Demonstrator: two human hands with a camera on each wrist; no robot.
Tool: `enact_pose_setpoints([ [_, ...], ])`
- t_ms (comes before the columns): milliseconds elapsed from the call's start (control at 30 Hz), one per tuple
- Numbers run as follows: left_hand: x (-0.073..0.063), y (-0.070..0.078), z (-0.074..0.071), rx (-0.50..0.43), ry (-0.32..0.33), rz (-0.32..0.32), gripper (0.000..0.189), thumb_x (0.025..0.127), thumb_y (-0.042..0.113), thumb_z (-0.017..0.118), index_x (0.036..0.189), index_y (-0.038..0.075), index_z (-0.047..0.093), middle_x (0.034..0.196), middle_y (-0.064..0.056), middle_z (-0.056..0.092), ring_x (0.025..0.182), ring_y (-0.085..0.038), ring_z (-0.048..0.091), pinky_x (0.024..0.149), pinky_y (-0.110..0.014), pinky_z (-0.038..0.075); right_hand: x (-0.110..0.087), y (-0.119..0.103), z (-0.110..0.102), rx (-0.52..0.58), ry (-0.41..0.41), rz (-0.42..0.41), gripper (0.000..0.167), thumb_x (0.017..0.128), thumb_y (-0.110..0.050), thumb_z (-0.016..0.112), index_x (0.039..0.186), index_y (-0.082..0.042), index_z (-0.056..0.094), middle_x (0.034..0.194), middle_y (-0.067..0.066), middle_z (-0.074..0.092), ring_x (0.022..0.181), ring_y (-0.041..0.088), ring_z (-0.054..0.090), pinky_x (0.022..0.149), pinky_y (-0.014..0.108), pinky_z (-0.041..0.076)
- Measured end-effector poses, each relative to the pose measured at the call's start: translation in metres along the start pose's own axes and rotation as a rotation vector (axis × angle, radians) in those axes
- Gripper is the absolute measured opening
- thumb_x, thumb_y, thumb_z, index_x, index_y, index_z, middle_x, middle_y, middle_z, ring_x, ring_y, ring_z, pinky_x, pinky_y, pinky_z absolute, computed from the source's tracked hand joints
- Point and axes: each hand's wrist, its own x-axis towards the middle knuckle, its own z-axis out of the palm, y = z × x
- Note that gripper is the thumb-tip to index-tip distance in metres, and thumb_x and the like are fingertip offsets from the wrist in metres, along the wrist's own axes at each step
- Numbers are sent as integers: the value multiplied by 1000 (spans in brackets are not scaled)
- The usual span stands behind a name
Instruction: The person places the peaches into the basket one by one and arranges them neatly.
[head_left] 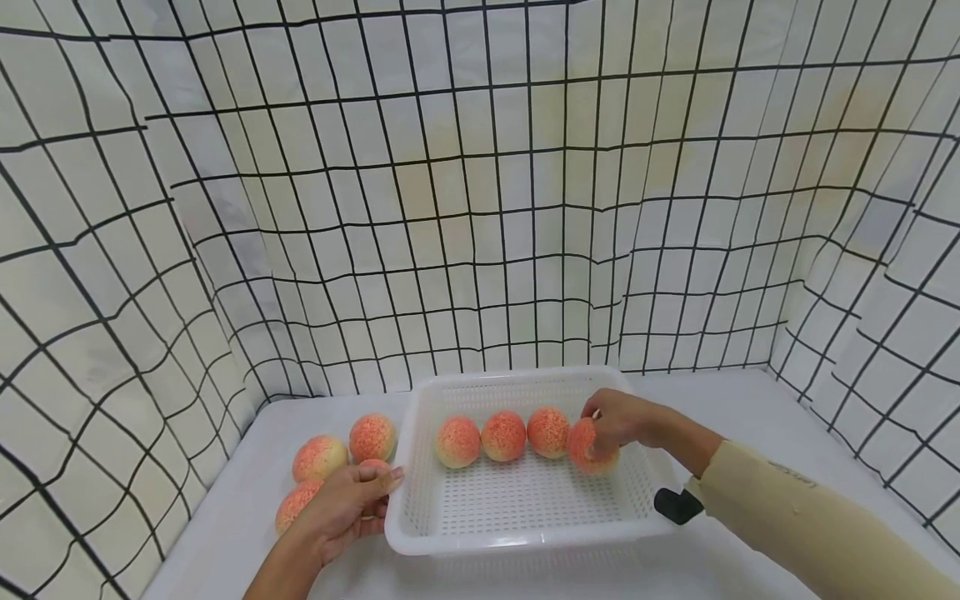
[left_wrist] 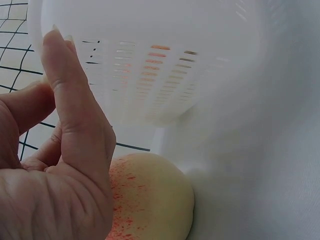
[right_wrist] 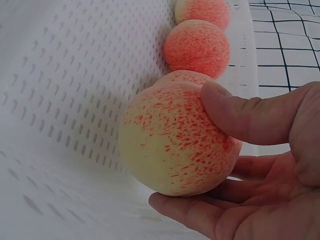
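Your right hand [head_left: 622, 414] grips a round, red-speckled cream peach [head_left: 581, 447] inside the white perforated plastic basket [head_left: 525, 538], near its right end; your left hand [head_left: 341, 510] pinches its left rim. A slack right thumb could roll the peach into its neighbour [head_left: 548, 432].

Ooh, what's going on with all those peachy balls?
Someone's right hand is holding a peachy ball inside a white basket, at the right end of a row. Three other balls sit in that row. The left hand holds the basket's left rim. Four more balls are on the table to the left, outside the basket.
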Motion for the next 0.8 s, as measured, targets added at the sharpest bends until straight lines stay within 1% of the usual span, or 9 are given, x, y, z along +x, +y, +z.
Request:
enact_pose_setpoints([
  [167,-1,1,1,1,-6,0,37,100,32,71,118,0,69,93,-4,75,77,-15,66,75,-34,65,3,0,1,-31,-10,12,51,74,1,81,122,-1,64,109,10,65,96,26,61,83,40,59],
  [367,-2,1,1,-3,-2,-3,37,100,32,71,118,0,69,94,-5,75,77,-15,66,75,-34,65,4,-2,3,-64,-19,33,51,74,0,84,120,-3,64,109,10,65,96,26,61,85,42,60],
  [567,-3,2,1,1,7,-7,34,101,31,71,116,1,70,92,-4,75,76,-15,66,75,-34,65,6,-3,5,-82,-30,27,49,74,-1,84,119,-3,64,108,10,64,96,26,61,86,42,61],
  [800,-2,2,2,0,18,-8,32,101,31,71,113,2,70,93,-5,76,76,-16,66,74,-34,65,8,-1,7,-143,-32,-2,48,74,-1,86,117,-4,65,109,9,65,96,25,61,88,43,60],
])
